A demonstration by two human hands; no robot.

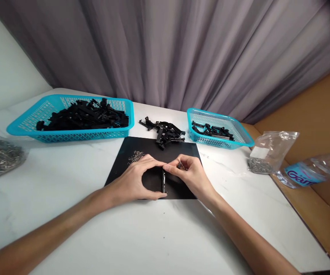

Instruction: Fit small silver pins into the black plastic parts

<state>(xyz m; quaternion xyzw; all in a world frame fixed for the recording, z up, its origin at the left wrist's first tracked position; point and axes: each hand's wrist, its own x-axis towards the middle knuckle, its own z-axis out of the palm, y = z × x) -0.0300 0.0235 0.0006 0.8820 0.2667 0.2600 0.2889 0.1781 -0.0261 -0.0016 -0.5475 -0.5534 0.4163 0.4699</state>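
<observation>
Two grips were in use over the black mat [137, 143], one slim black part [163, 181] between them. Part was held on edge above the mat, near its front edge, long axis running toward the viewer. Left grip [133, 177]: closed on the part, thumb set at the near end, index finger at the far end, open gap left under the arched hand. Right grip [192, 168]: thumb and index tip brought together at the part's far end, touching it or nearly so; small metal bits [179, 165] were held in the curled fingers. Whether a bit was pinched at the tip could not be told.

A scatter of metal pieces [136, 156] was spread on the mat, just beyond the left grip. A heap of black parts [167, 133] was placed across the mat's far edge, partly on the white bench [153, 236]. Left blue basket [81, 136] was filled with similar parts; right blue basket [219, 142] was only sparsely loaded. Clear bags of metal pieces were set at both sides: left bag [1, 156], cut by the frame, and right bag [268, 156], beside a labelled bottle [305, 172]. Bench was backed by a grey curtain [153, 49].
</observation>
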